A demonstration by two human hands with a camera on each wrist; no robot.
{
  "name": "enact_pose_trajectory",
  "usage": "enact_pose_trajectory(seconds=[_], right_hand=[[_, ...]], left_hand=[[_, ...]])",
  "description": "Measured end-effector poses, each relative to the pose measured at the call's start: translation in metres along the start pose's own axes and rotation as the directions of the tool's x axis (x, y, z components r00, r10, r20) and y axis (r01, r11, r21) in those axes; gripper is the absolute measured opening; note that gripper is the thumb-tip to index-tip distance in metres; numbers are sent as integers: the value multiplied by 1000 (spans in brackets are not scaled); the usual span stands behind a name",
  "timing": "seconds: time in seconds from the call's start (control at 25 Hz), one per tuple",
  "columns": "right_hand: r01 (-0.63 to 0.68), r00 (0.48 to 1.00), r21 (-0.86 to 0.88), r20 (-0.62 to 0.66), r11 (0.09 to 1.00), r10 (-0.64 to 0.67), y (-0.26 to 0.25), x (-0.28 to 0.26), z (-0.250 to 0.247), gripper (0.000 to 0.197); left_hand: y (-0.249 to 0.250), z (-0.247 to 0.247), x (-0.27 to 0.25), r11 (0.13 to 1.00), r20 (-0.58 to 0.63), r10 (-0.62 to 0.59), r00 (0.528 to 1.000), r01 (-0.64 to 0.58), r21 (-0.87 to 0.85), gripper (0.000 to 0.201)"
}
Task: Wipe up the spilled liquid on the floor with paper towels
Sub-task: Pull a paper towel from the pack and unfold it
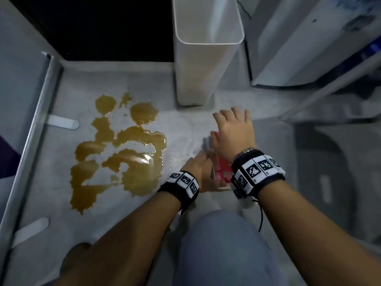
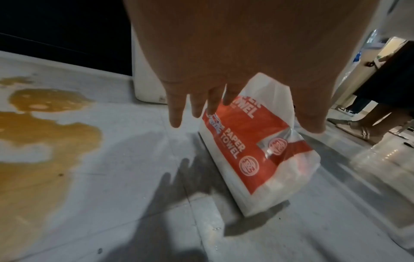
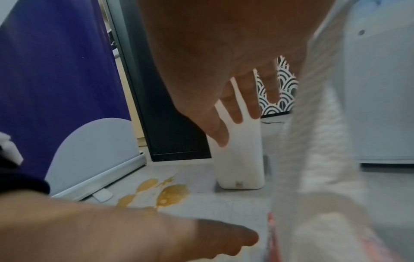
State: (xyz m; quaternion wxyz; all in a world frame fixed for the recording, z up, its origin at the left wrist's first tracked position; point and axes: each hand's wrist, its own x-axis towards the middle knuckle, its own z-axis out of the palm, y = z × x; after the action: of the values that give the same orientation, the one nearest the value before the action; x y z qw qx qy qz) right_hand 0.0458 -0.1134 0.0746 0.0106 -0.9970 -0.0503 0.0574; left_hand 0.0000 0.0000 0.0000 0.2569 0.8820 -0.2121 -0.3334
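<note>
A brown spill (image 1: 123, 153) spreads in joined puddles over the grey floor, left of both hands. A red and white paper towel pack (image 1: 221, 170) lies on the floor to its right. My left hand (image 1: 199, 166) rests at the pack's left side. In the left wrist view its fingers (image 2: 177, 113) hang straight over the pack (image 2: 257, 156). My right hand (image 1: 233, 131) hovers above the pack's far end with fingers spread. A blurred white towel sheet (image 3: 313, 150) runs up beside the right palm (image 3: 212, 79). Whether the hand holds it is hidden.
A tall white bin (image 1: 206, 54) stands just beyond the hands. A metal rail (image 1: 35, 120) borders the floor on the left, and a white cabinet (image 1: 299, 48) stands at the right. My knee (image 1: 216, 244) is below the hands. Another person's legs (image 2: 376, 120) stand off to the right.
</note>
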Motion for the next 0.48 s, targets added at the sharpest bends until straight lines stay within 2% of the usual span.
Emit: enact_pose_trajectory(seconds=[0.12, 0.16, 0.24, 0.32, 0.36, 0.4, 0.48], right_hand=[[-237, 966, -26, 97, 971, 239, 29, -11, -3, 59], [-341, 925, 25, 184, 940, 331, 39, -15, 0, 65], [-531, 810, 171, 388, 830, 439, 55, -24, 15, 73], [-685, 689, 303, 564, 662, 455, 66, -33, 35, 63], [-732, 650, 357, 621, 581, 438, 68, -37, 46, 52], [-760, 630, 407, 654, 507, 418, 69, -42, 58, 42], [-770, 634, 494, 661, 404, 402, 68, -47, 78, 29]], left_hand=[[11, 19, 10, 986, 80, -147, 986, 140, 87, 140], [9, 30, 14, 981, 86, -174, 981, 165, 97, 147], [10, 45, 16, 975, 106, -223, 969, 219, 43, 154], [12, 54, 16, 975, 101, -215, 971, 220, -31, 154], [13, 58, 17, 975, 89, -206, 974, 213, -70, 153], [12, 63, 17, 970, 77, -196, 978, 205, -133, 151], [10, 73, 20, 947, 20, -149, 989, 149, -284, 142]])
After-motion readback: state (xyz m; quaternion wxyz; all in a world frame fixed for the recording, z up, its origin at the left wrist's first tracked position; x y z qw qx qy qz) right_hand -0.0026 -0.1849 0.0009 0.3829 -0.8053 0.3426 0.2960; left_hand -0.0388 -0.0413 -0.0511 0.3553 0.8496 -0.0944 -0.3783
